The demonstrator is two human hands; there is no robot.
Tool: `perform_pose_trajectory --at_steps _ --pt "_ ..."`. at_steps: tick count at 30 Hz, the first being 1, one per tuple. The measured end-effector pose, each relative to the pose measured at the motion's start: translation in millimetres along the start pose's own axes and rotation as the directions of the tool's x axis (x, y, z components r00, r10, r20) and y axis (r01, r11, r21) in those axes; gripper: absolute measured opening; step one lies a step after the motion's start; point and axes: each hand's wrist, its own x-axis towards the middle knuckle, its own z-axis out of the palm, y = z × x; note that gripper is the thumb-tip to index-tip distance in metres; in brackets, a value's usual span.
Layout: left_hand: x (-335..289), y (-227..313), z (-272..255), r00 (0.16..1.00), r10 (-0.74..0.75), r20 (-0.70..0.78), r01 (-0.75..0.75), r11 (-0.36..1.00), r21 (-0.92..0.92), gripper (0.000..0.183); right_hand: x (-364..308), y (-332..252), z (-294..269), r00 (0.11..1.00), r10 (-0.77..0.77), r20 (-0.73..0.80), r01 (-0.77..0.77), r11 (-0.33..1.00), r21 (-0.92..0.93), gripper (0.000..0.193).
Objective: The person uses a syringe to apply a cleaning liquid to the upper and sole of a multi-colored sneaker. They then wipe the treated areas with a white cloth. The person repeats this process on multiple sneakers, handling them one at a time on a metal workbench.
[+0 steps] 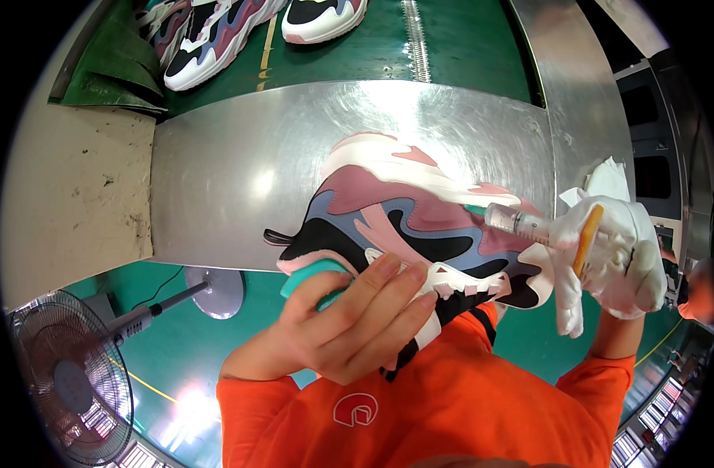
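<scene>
One sneaker (337, 191), one syringe (517, 224), two hands at work.
The bare left hand (357, 316) grips the sneaker around its collar and laces, sole outward, over the metal ledge's (217, 187) near edge; the white-gloved right hand (606, 253) closes around the syringe, tip beside the sole. Three more sneakers (224, 39) show beyond; one fan (72, 382) stands left.

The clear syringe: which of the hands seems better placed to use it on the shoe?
Probably the right hand: it holds the syringe, with one end close to the sole. The left hand is busy gripping the shoe from the side nearest the person.
</scene>
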Motion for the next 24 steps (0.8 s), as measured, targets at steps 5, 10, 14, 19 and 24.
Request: perform_pose_trajectory --at_steps 5,10,14,19,24 --pt "0.8 -0.3 2.7 1.0 0.007 -0.027 -0.008 1.0 -0.009 0.023 -14.7 0.7 -7.0 0.999 0.01 -0.054 -0.009 1.0 0.009 0.083" --pt "3.3 -0.4 2.1 1.0 0.021 0.003 -0.021 1.0 0.002 0.021 -19.7 0.9 -6.7 0.995 -0.071 -0.067 0.068 0.996 -0.05 0.079" --pt "5.9 -1.4 1.9 1.0 0.03 0.007 -0.03 1.0 0.003 0.02 -23.2 1.1 -10.2 0.996 -0.058 -0.065 0.057 0.998 -0.02 0.081" --pt "8.4 -0.6 2.5 0.999 0.037 0.012 -0.037 0.999 0.018 0.016 -30.5 -0.1 -13.8 0.995 -0.044 -0.089 0.046 0.999 0.026 0.083" --pt "12.3 4.9 0.9 0.999 -0.017 0.031 0.016 0.999 0.044 0.014 -41.5 24.0 -29.8 0.941 -0.12 -0.318 0.171 0.976 0.138 0.087"
